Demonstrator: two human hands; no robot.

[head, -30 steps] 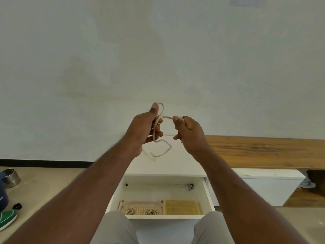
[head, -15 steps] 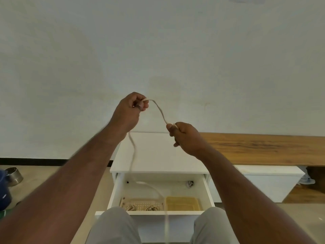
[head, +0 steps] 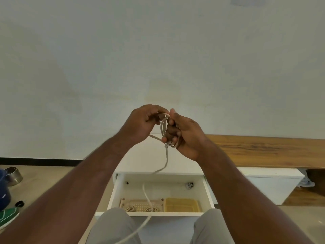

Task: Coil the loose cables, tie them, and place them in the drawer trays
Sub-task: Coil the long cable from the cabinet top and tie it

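The person is sitting in front of an open white drawer (head: 159,189), and both hands are being held up together above it, in front of the pale wall. The right hand (head: 186,134) is gripping a few loops of a beige cable (head: 163,128), with the fingers curled round the small coil. The left hand (head: 142,123) is pinching the same cable at the top of the loops, just beside the right thumb, so the two hands are almost touching.

From the coil, the loose end of the cable is hanging down over the drawer, passing in front of it and running between the knees toward the lower edge of the view.

Inside the drawer, at its front wall, two trays are lying side by side. The perforated beige tray (head: 140,203) on the left side of the drawer is holding two coiled cables (head: 139,209). The yellow tray (head: 182,205) on the right side of the drawer is next to it. A small dark thing is lying at the back right corner of the drawer; I cannot tell what it is.

To the right of the drawer, a wooden bench (head: 263,150) is running along the wall. On the floor far to the left of the drawer, a metal bowl (head: 13,175) is standing.
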